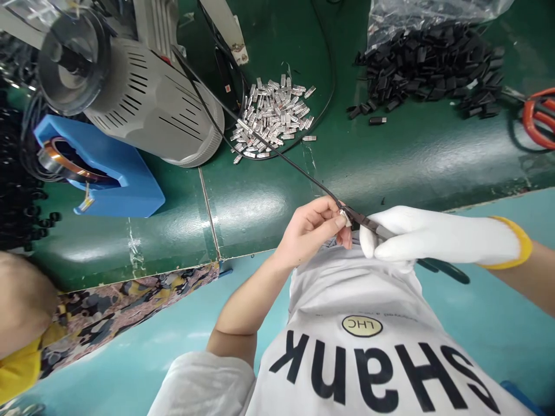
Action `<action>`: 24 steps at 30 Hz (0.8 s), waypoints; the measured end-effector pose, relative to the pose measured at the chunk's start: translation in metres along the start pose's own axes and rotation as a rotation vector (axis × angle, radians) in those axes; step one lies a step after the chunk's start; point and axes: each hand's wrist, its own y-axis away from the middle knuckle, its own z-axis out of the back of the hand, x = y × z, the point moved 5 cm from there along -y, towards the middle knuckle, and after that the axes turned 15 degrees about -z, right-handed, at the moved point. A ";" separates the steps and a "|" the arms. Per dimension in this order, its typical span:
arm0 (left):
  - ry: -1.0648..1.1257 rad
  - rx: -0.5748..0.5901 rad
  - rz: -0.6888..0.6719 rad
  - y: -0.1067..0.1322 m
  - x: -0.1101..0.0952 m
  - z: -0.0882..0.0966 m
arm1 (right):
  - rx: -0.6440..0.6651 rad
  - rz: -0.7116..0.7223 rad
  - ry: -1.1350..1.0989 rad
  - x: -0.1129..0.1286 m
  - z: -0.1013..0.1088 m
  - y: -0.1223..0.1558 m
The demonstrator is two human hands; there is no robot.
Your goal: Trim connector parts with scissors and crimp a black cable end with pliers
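Observation:
My bare left hand (pixel 313 228) pinches a small silver metal shell (pixel 346 218) on the end of a black cable (pixel 264 143). The cable runs up and left across the green table toward the grey machine. My right hand (pixel 429 238), in a white glove with a yellow cuff, is closed on dark pliers (pixel 368 222). The pliers' tip touches the shell, and their handles stick out under the glove. Both hands are just in front of the table's near edge, above my white shirt.
A pile of silver metal shells (pixel 274 114) lies mid-table. A heap of black plastic pieces (pixel 433 66) spills from a clear bag at the back right. A grey machine (pixel 143 98), a blue tray (pixel 108 173) with a tape roll and orange-handled scissors (pixel 540 118) flank them. Another person's patterned sleeve (pixel 108 312) is at the left.

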 end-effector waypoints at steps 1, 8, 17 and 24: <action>0.018 0.009 0.014 0.000 0.000 0.000 | 0.080 -0.011 -0.082 -0.002 -0.001 -0.002; 0.113 0.020 0.025 -0.002 0.005 0.002 | 0.165 0.011 -0.250 -0.005 -0.008 -0.006; 0.067 -0.078 0.030 -0.006 0.010 0.003 | -0.514 -0.177 0.338 -0.003 -0.005 0.004; 0.156 0.030 0.110 -0.004 0.009 0.000 | -0.043 0.025 -0.039 -0.001 -0.010 0.001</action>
